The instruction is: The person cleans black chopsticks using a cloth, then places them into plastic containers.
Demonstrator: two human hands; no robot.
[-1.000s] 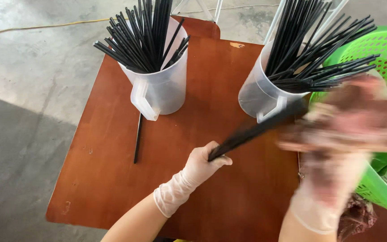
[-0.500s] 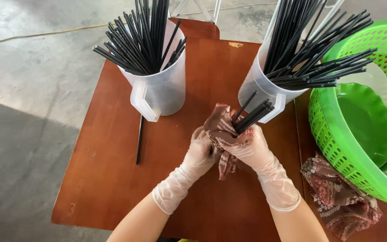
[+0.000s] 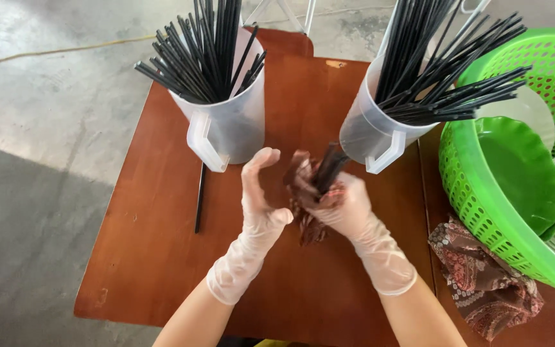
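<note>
My right hand (image 3: 338, 202), in a clear glove, grips a brown patterned cloth (image 3: 303, 218) wrapped around a small bundle of black chopsticks (image 3: 330, 166) that points up toward the right jug. My left hand (image 3: 259, 193), also gloved, is held just left of the cloth with fingers spread and curled, holding nothing. Both hands hover over the middle of a brown wooden table (image 3: 155, 257).
Two clear plastic jugs (image 3: 226, 125) (image 3: 370, 132) full of black chopsticks stand at the back. One loose chopstick (image 3: 200, 196) lies on the table at left. A green basket (image 3: 483, 173) with a green bowl (image 3: 518, 167) and white plates sits right. Another brown cloth (image 3: 483, 283) lies near it.
My right hand came in from the right and closed the cloth around the chopsticks. My left hand has let go of them and opened beside the cloth.
</note>
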